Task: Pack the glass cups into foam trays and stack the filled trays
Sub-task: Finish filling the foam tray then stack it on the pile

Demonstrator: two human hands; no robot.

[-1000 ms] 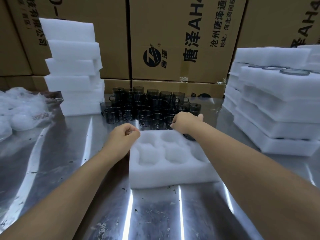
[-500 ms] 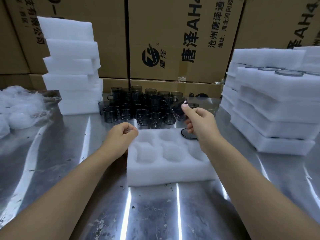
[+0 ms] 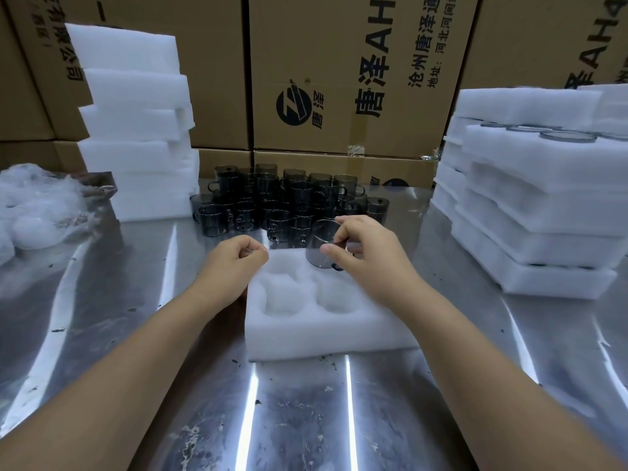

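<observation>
Reaching out over the steel worktop (image 3: 136, 334), two bare forearms frame a white foam tray (image 3: 323, 331) that lies flat just ahead. Its visible pockets hold nothing, and the right forearm hides its right side. The left grip (image 3: 234, 263) is curled into a loose fist with nothing seen in it, touching the tray's far left corner. The right grip (image 3: 367, 256) pinches a smoky glass cup (image 3: 319, 246) between thumb and fingers, tilted, above the tray's far edge. Beyond it stands a tight cluster of cups (image 3: 272, 198). A stack of empty trays (image 3: 136, 130) rises at far left beside a heap of plastic wrap (image 3: 34, 205). Filled trays (image 3: 530, 205) are stacked at right, before cardboard boxes (image 3: 339, 62).
</observation>
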